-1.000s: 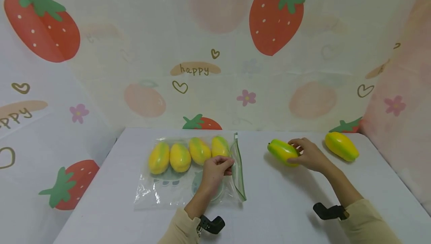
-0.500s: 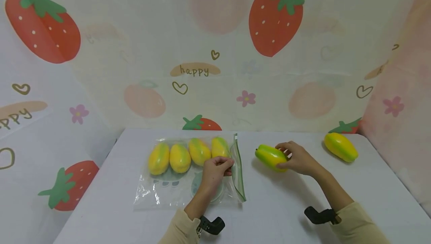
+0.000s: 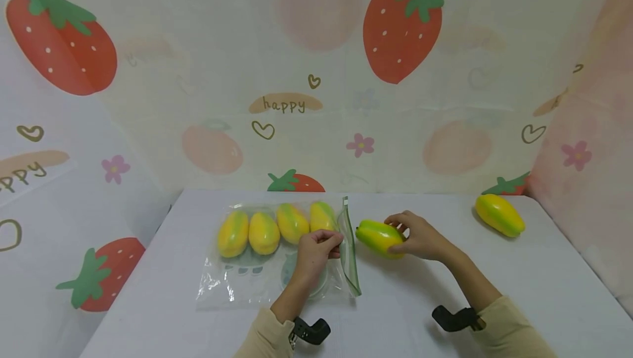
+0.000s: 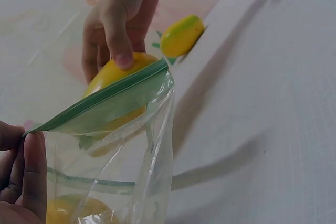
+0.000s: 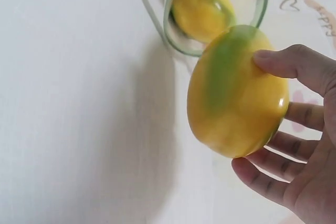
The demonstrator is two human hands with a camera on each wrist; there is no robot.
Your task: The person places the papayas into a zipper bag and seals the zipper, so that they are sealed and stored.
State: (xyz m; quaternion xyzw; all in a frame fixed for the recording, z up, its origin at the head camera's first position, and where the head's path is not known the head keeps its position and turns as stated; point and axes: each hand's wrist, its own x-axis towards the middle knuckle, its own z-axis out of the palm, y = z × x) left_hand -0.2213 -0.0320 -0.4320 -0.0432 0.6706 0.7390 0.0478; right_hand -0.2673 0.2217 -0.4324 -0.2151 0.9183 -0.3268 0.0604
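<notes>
My left hand (image 3: 316, 251) pinches the green-edged mouth of a clear zip bag (image 3: 237, 286); in the left wrist view its thumb and finger lift the green zip strip (image 4: 105, 95). Several yellow-green papayas (image 3: 264, 233) lie inside the bag in a row. My right hand (image 3: 420, 237) holds another papaya (image 3: 378, 237) by its rear end, thumb on one side and fingers on the other. Its stem end points at the bag's mouth, just right of the rim. In the right wrist view the mouth gapes open beyond this papaya (image 5: 236, 98).
One more papaya (image 3: 499, 215) lies at the back right of the white table (image 3: 395, 314). A patterned cloth wall (image 3: 287, 45) with strawberries stands behind and at both sides. Each wrist bears a black camera mount (image 3: 311, 330).
My right hand has carried its papaya leftward and slightly nearer to me, up to the bag's mouth. The left hand and the bag have stayed in place.
</notes>
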